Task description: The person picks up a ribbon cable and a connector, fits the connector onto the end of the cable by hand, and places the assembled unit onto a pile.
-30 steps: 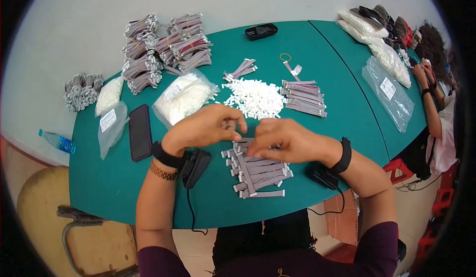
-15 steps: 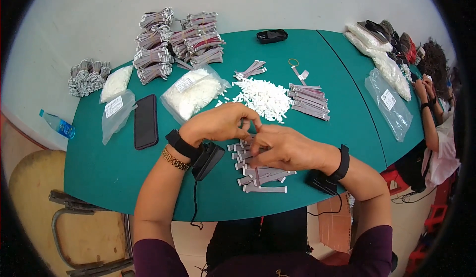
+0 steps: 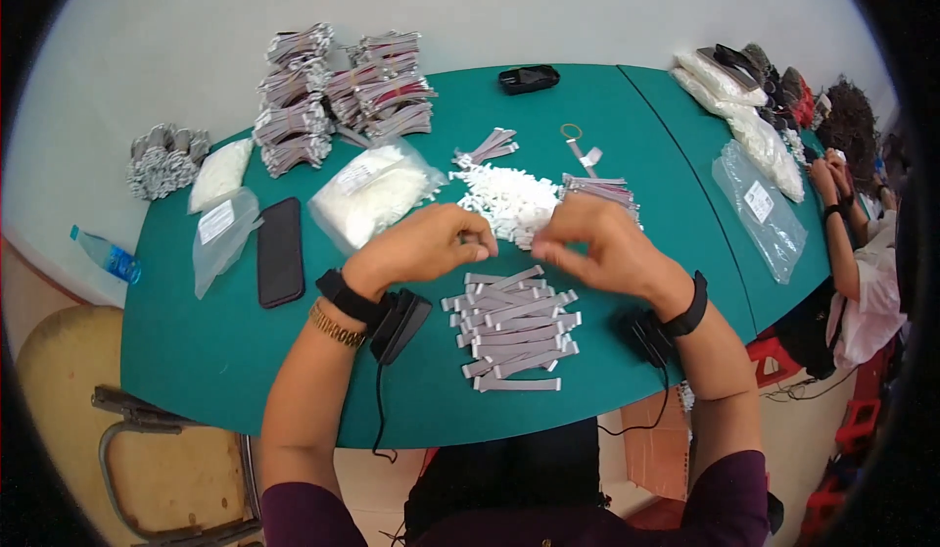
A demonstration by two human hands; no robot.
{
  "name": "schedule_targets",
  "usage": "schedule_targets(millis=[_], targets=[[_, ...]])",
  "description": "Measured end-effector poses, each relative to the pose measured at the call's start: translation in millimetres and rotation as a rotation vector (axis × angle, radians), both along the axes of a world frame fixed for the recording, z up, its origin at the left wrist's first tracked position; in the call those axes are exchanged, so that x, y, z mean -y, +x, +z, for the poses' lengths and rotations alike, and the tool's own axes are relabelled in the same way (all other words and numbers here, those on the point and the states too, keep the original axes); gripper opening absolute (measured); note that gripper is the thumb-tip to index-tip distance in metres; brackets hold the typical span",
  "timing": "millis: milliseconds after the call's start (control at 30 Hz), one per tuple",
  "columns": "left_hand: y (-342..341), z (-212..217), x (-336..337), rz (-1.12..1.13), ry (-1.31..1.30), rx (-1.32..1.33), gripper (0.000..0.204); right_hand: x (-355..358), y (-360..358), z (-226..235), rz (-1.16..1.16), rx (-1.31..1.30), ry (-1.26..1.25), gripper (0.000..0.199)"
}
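My left hand (image 3: 426,240) hovers over the table with its thumb and fingers curled together; anything between the tips is too small to make out. My right hand (image 3: 607,243) is at the near right edge of a heap of small white plastic connector pieces (image 3: 504,199), thumb held apart from its fingers, nothing visible in its grasp. Below both hands lies a loose pile of short grey flat ribbon cables (image 3: 514,327) with white ends. A bundle of similar cables (image 3: 597,190) is partly hidden behind my right hand, and a few more (image 3: 487,145) rest beyond the heap.
Bundled cables (image 3: 294,106) are stacked at the back left. A clear bag of white pieces (image 3: 367,194), a black phone (image 3: 281,253) and a plastic bottle (image 3: 108,253) are on the left. A black case (image 3: 529,79) sits far back. On the right, a co-worker's hands (image 3: 832,175) are busy beside bags (image 3: 749,136).
My hands have parted from over the ribbon cables. The right moved right and away from me to the white heap; the left drew slightly leftward. More of the cable pile now shows.
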State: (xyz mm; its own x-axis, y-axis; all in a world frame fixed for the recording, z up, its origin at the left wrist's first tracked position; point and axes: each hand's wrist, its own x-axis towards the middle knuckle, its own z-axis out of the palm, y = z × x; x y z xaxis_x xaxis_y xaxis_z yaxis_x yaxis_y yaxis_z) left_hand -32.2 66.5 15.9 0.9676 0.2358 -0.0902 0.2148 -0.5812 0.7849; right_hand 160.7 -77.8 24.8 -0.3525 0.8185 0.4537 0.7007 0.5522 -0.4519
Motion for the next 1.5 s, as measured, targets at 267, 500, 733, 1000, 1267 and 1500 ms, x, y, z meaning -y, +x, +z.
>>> schedule_targets(millis=[267, 500, 733, 1000, 1267, 1500], targets=[[7, -1, 17, -0.052, 0.107, 0.065, 0.01, -11, 50, -3, -0.694, 0.16, -0.14, 0.01], [6, -7, 16, -0.12, 0.107, 0.042, 0.01, -5, 51, -13, -0.472, 0.191, -0.266, 0.009], [16, -2, 20, 0.071, 0.047, 0.062, 0.009, -6, 49, -12, -0.514, 0.24, -0.245, 0.01], [15, -22, 24, -0.054, 0.104, 0.184, 0.01, -8, 49, -9, -0.556, 0.311, -0.231, 0.007], [18, -11, 22, 0.006, -0.066, 0.066, 0.01, -8, 49, -2, -0.541, 0.153, -0.229, 0.004], [20, -21, 26, 0.237, -0.431, 0.273, 0.012, -10, 28, 13, -0.507, -0.142, -0.23, 0.01]])
